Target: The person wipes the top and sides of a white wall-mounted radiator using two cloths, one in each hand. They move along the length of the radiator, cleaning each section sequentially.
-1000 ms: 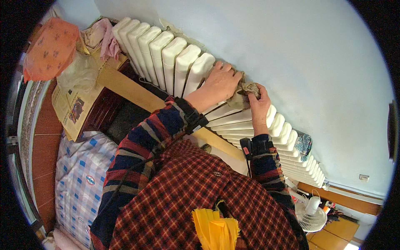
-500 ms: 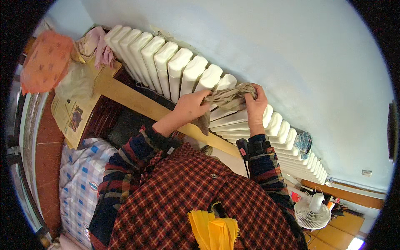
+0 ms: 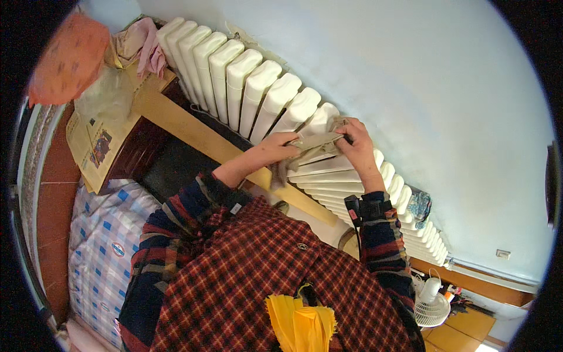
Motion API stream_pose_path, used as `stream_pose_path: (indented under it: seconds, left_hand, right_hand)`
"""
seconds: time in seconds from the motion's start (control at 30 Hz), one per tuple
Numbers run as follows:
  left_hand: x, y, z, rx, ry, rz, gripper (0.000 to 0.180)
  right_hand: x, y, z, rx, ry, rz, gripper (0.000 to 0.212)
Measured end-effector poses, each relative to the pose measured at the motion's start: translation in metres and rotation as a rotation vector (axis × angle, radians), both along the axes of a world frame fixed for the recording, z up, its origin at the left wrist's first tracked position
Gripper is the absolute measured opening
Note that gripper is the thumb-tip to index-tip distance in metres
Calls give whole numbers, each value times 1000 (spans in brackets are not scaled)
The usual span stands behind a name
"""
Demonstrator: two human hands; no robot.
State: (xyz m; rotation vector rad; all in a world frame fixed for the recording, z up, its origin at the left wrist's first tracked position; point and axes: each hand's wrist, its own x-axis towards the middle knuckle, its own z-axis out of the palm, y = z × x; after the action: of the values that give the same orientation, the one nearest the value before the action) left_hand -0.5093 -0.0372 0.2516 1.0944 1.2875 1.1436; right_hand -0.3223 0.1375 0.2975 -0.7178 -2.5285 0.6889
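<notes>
A greyish-brown cloth [image 3: 316, 141] is stretched between my two hands, just over the tops of a long white radiator [image 3: 258, 82]. My left hand [image 3: 271, 149] pinches its left end, and a loose tail of cloth hangs below those fingers. At the other end, my right hand [image 3: 359, 146] grips the cloth with thumb and fingers closed. A bit of the cloth bunches up above my right fingers.
A patterned blue cloth [image 3: 421, 206] hangs on the radiator to the right. Pink fabric [image 3: 143, 44], an orange bag [image 3: 70, 61] and newspaper [image 3: 94, 149] lie at the left. A checked cover [image 3: 108, 240] is lower left; a white fan [image 3: 431, 305] stands lower right.
The cloth has gone from a bunched, twisted shape to a flatter strip between my hands. My right hand has turned, its fingers now curling downward over the cloth. The view has shifted slightly.
</notes>
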Motion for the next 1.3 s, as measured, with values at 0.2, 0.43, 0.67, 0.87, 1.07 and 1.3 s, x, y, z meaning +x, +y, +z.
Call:
stream_pose_path:
  seconds: [0.2,0.43,0.67,0.87,1.07,1.3]
  left_hand:
    - [9,11,-18,-29,-589,159,27]
    - [20,26,-39,-358,-820,346,28]
    - [6,12,-61,-595,-696,297,30]
    - [13,8,-41,-61,-626,178,29]
    - [-7,-2,-20,-62,-615,214,32]
    - [-35,-18,-46,200,-184,312,26]
  right_hand:
    - [-25,19,30,-118,-90,-192,24]
    - [-74,17,19,141,-277,-259,24]
    - [-73,-5,6,247,-291,-124,23]
    - [-57,23,7,-91,-111,-367,26]
    - [-64,39,21,-328,153,-282,28]
    - [-119,17,16,-54,-207,-328,26]
